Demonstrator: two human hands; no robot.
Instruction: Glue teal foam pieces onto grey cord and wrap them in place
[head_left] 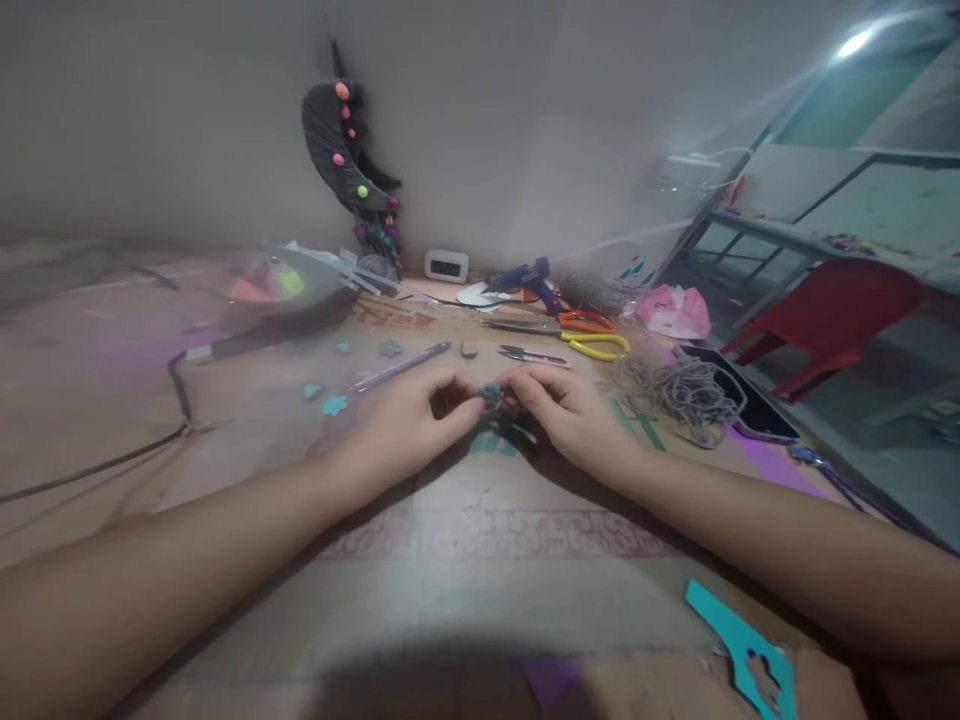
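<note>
Over the middle of the cardboard sheet [480, 580], my left hand [420, 415] and my right hand [559, 405] meet fingertip to fingertip. Between them they pinch a small grey and teal piece [491, 394], blurred and too small to make out its exact kind. Both hands are closed on it. A teal flower cutout [335, 405] and a smaller teal scrap [312, 391] lie left of my left hand. Beyond it rest a pen [401, 367] and a grey flower-shaped piece [390, 348]. A tangle of grey yarn [694, 398] lies right of my right hand.
Scissors with orange and yellow handles [592, 332], thread snips [534, 357] and a blue glue gun [521, 280] lie farther back. A white digital clock [446, 266] stands by the wall. A phone [750, 405] lies at right; a teal offcut [750, 655] is near front. A cable [180, 400] crosses left.
</note>
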